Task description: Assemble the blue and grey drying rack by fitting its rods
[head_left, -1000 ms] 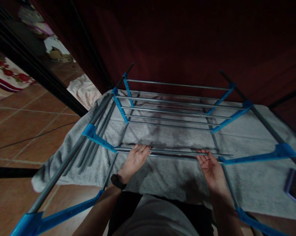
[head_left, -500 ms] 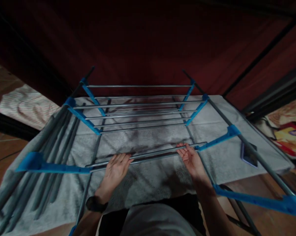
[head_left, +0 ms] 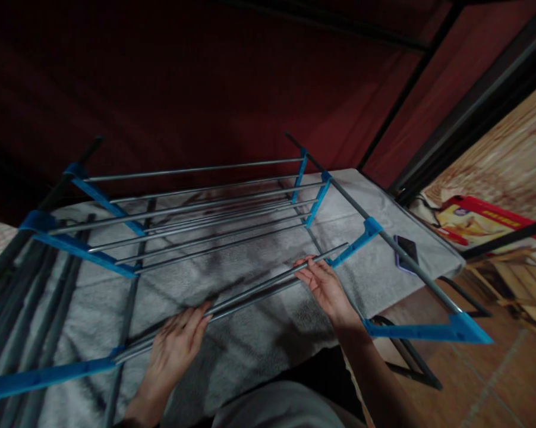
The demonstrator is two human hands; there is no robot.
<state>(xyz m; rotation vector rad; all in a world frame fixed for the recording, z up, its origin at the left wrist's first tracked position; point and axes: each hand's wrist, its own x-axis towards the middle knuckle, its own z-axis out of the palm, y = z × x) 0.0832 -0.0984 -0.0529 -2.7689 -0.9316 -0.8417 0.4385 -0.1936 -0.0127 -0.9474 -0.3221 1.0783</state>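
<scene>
A rack frame of grey tubes with blue plastic brackets lies on a grey cloth. My left hand [head_left: 179, 339] is wrapped over a thin metal rod [head_left: 259, 288] near its left part. With its fingers pinched, my right hand [head_left: 324, 282] grips the same rod close to its right end. That right end sits by a blue bracket [head_left: 355, 245]; whether it touches is unclear. A second rod [head_left: 254, 301] runs just below, between this bracket and the left blue bracket [head_left: 49, 377]. Farther back, several rods [head_left: 196, 169] span the other brackets.
Several loose grey tubes [head_left: 49, 297] lie at the left on the grey cloth [head_left: 250, 339]. A phone [head_left: 407, 254] rests at the right, beside a frame tube. A red and yellow box [head_left: 482, 220] is farther right. A dark red panel [head_left: 196, 83] stands behind.
My view has turned to the right, so the rack appears shifted left. Both hands keep hold of the rod, and its right end has tilted slightly up from the lower rod.
</scene>
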